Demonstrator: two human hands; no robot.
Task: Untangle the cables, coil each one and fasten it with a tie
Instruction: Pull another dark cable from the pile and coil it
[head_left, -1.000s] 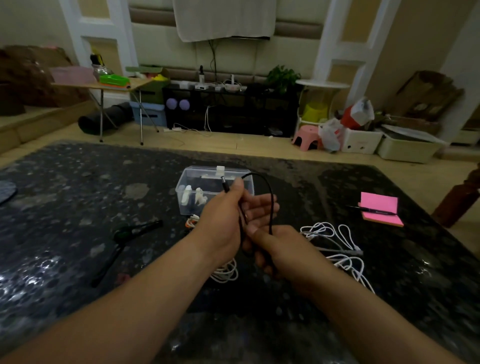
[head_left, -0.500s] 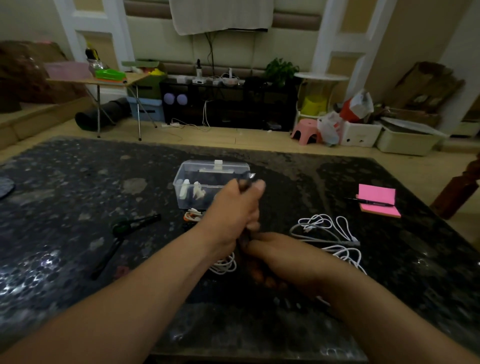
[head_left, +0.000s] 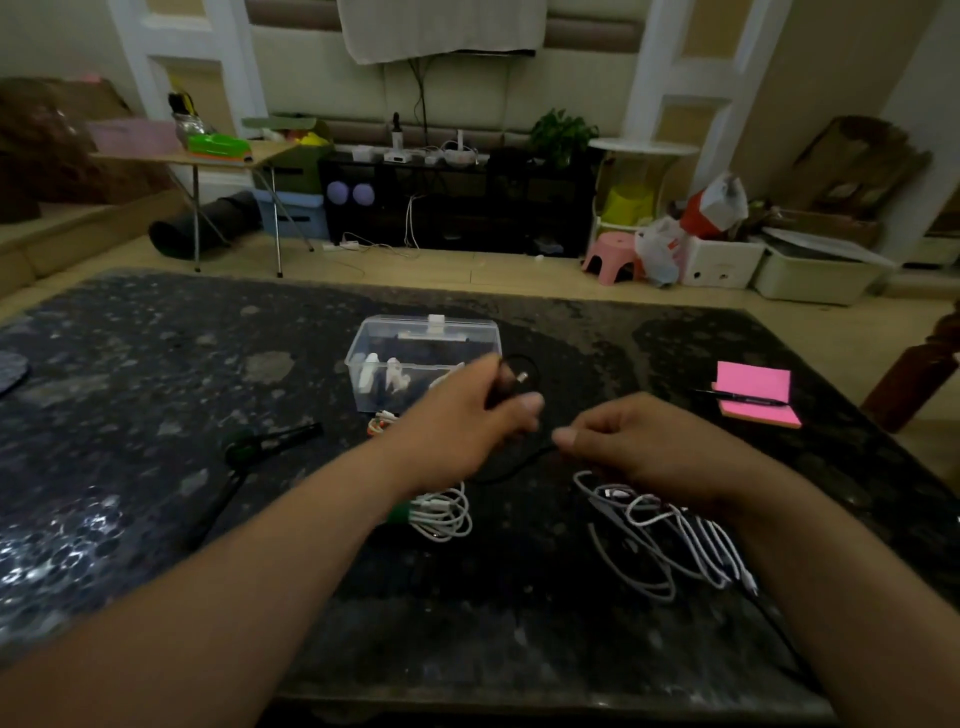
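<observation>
Dark stone surface (head_left: 156, 395): black cable (head_left: 511, 465) stretched between both hands, left hand (head_left: 467, 421) grip closed on plug end, right hand (head_left: 639, 441) pinching cable beside it.

dark stone table (head_left: 156, 364) | clear box (head_left: 423, 343) centre | pink notepad (head_left: 756, 392) right edge | white cables (head_left: 670, 540) near front | coiled white cable (head_left: 441, 514) front centre

Left hand (head_left: 457, 426) raised in a fist, right hand (head_left: 644, 441) pinching, just beside it
</observation>
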